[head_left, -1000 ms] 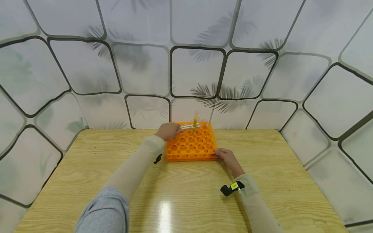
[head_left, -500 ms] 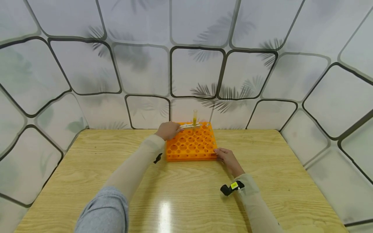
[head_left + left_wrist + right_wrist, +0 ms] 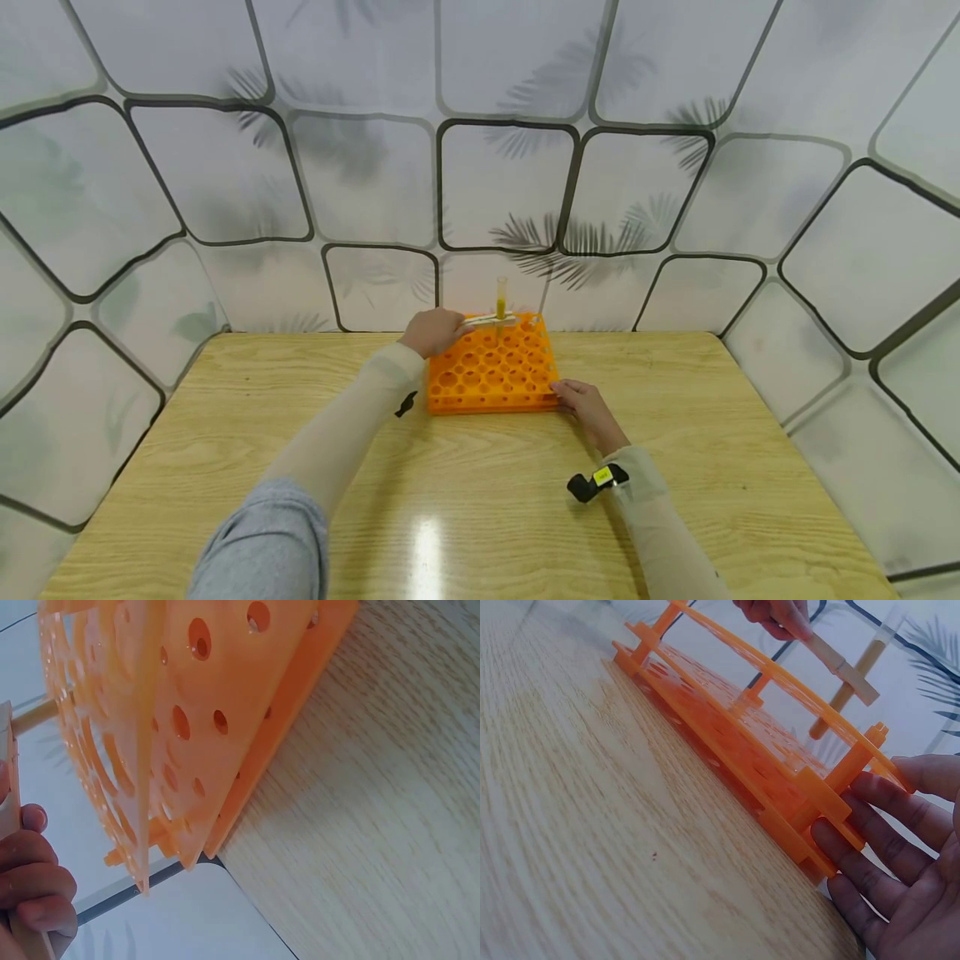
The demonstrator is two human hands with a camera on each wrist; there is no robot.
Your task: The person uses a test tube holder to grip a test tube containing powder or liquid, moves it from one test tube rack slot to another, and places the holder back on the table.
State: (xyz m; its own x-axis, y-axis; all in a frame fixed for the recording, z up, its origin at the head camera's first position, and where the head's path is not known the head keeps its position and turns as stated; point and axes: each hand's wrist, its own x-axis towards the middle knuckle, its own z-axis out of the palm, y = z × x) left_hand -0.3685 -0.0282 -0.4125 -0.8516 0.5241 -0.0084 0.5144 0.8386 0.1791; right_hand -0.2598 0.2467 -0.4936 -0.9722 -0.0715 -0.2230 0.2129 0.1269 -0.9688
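Observation:
At the rack's far left side, my left hand [image 3: 435, 333] grips a wooden test tube clamp [image 3: 487, 320]. The clamp's jaws pinch a glass test tube [image 3: 502, 296] upright, with yellow liquid inside. In the right wrist view the tube's lower end [image 3: 821, 724] shows below the top plate of an orange test tube rack [image 3: 483, 375], apart from the tier beneath. My right hand [image 3: 588, 410] holds the rack's near right corner. Its thumb [image 3: 930, 772] lies on the top plate and its fingers touch the side below.
The rack stands on a wood-grain table [image 3: 480, 500] near its back edge. Behind it rises a pale patterned wall [image 3: 382, 183], with side walls left and right. Several round holes in varied sizes fill the rack's top plate.
The test tube and clamp have risen slightly above the rack, along with my left hand. My right hand and the rack have stayed in place.

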